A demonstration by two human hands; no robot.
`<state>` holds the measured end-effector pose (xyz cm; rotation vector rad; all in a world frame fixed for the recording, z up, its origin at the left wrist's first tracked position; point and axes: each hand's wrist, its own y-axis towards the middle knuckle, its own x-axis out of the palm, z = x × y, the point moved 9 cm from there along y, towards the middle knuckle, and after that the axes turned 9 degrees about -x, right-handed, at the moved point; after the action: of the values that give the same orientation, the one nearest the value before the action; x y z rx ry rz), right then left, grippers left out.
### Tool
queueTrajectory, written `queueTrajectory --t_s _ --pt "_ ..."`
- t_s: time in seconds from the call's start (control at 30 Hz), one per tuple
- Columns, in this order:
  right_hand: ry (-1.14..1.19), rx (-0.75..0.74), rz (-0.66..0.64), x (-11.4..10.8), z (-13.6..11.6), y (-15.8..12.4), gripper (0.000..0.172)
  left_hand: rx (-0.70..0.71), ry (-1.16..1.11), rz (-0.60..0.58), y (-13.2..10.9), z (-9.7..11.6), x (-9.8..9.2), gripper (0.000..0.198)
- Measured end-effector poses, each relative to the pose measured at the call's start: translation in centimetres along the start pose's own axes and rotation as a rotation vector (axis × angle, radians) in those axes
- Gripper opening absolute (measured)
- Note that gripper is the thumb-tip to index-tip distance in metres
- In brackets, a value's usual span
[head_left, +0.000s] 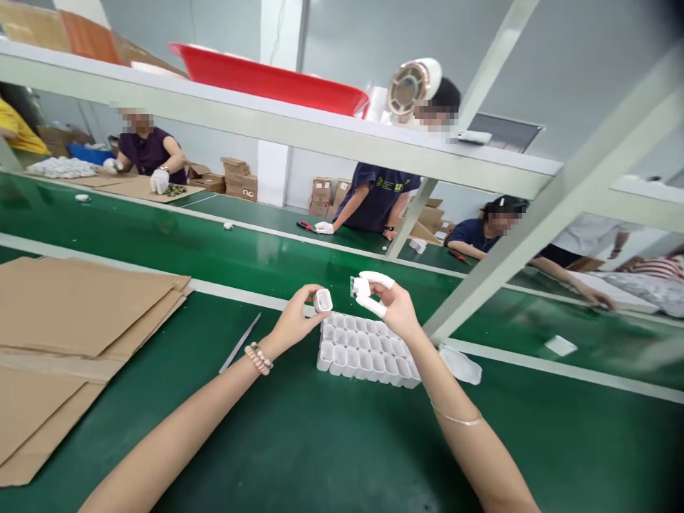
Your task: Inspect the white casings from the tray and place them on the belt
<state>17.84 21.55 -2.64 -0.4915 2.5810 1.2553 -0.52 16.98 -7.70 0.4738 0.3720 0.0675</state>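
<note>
Above the far edge of the tray [342, 367], the left hand [299, 313] has its fingertips clamped on a small white housing [323, 300], which sits at the tips with its open mouth turned up toward the camera; its long axis cannot be told. Just right of it, also above the tray's far edge, the right hand [392, 303], with white-capped fingers, pinches a small white-and-green part [359, 286].

green bench [299, 442] carries white tray [366, 353], flattened cardboard [69, 320].
</note>
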Motion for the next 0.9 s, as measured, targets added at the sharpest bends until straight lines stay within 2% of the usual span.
queueTrajectory --t_s 0.07,0.17,0.23,0.3,0.47,0.9 --pt "-0.141 -0.177 0.018 -0.8 -5.4 -1.1 0.042 0.12 0.105 -0.082 -0.4 4.3 -0.3 0.043" --pt "-0.388 -0.443 -0.023 -0.7 -12.2 -2.3 0.044 0.319 0.294 -0.151 -2.2 10.3 -0.7 0.042" --pt "-0.489 -0.558 -0.038 -0.6 -14.9 -2.9 0.048 0.403 0.387 -0.137 -3.4 13.0 -1.2 0.045" --pt "-0.535 -0.602 -0.054 -0.4 -16.1 -3.2 0.051 0.441 0.454 -0.083 -4.3 14.6 -1.8 0.044" --pt "-0.561 -0.589 -0.053 -0.1 -16.8 -3.7 0.047 0.527 0.568 -0.005 -5.5 16.3 -2.1 0.043" --pt "-0.73 -0.601 -0.077 0.8 -17.6 -4.2 0.046 0.531 0.668 0.019 -6.1 16.4 -1.5 0.04"
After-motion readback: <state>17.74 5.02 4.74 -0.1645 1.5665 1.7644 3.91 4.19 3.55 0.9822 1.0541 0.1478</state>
